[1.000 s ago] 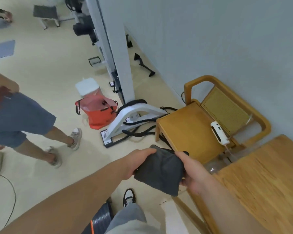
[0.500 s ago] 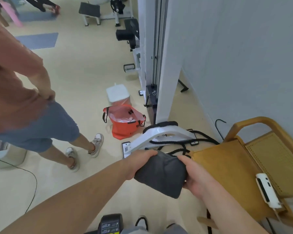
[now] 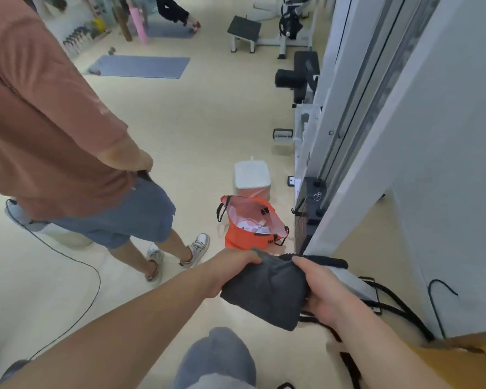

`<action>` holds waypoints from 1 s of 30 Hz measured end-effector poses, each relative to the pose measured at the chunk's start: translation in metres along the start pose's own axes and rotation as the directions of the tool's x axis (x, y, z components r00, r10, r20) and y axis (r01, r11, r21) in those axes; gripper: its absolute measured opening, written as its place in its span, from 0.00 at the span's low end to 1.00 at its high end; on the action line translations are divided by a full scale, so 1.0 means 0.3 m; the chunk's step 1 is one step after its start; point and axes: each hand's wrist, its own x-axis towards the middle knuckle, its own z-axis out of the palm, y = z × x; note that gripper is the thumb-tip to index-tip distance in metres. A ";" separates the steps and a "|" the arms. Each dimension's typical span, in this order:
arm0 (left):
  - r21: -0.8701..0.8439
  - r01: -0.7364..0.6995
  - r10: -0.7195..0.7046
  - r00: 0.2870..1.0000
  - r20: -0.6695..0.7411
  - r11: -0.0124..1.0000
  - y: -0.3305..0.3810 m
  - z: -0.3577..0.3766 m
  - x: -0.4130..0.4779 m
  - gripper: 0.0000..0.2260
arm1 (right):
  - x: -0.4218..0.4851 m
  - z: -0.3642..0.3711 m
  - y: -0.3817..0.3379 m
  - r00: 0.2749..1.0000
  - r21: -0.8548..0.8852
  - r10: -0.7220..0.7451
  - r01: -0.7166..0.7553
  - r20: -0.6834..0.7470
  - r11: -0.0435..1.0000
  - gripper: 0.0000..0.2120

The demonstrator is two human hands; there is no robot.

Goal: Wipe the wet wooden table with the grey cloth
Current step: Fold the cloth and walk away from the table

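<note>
- Cloth first: the grey cloth (image 3: 265, 293) is a soft, matte, folded wad, kinda rumpled on top, held up in the air in front of the wearer and touching nothing but the hands.
- Left hand (image 3: 233, 265) grips its upper left corner, fingers curled over the edge, forearm stretched out long from bottom left.
- Right hand (image 3: 324, 290) clamps the right side, thumb on top and the rest tucked under, forearm coming in from bottom right.
- Down low there's a grey trouser knee (image 3: 216, 355), and a bit of wooden chair (image 3: 460, 363) in the bottom right corner, smooth honey-coloured wood. The wet wooden surface itself isn't in view.
- Just past the cloth: a white curved machine base (image 3: 348, 282) with black cables (image 3: 399, 307) tangled on the floor (image 3: 197, 130), which is pale and glossy.
- An orange bag (image 3: 250, 228) sits open, shiny liner showing, with a white box (image 3: 251, 175) right behind it.
- Left side is crowded by a bystander (image 3: 54, 130) in a rust shirt and blue shorts; a thin black cord (image 3: 76, 265) loops nearby.
- Right side is walled in by a pale wall (image 3: 446, 164) and a white upright frame (image 3: 345, 113).
- Farther back, open floor, a blue mat (image 3: 141, 66) and a padded bench (image 3: 244, 29).
</note>
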 end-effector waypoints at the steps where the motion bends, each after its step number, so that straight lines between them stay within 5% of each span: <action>1: 0.008 -0.010 0.010 1.000 0.001 1.000 0.030 -0.031 0.028 0.11 | 0.032 0.025 -0.032 1.000 -0.011 -0.007 0.007 0.006 1.000 0.11; 5: 0.030 -0.035 0.035 0.999 -0.002 0.999 0.164 -0.166 0.180 0.05 | 0.189 0.146 -0.174 0.999 -0.019 -0.040 0.039 -0.004 0.999 0.13; 10: 0.060 -0.038 0.038 0.999 0.009 0.997 0.356 -0.344 0.446 0.13 | 0.389 0.310 -0.382 0.997 0.011 -0.054 0.055 -0.047 0.998 0.11; 13: 0.067 -0.042 0.040 0.999 0.029 0.997 0.482 -0.426 0.578 0.07 | 0.487 0.376 -0.490 0.996 0.070 -0.054 0.059 -0.077 0.996 0.10; 30: 0.182 -0.111 0.099 0.992 0.073 0.977 0.986 -0.594 1.168 0.06 | 1.017 0.468 -0.962 0.991 0.169 -0.072 0.090 -0.109 0.982 0.08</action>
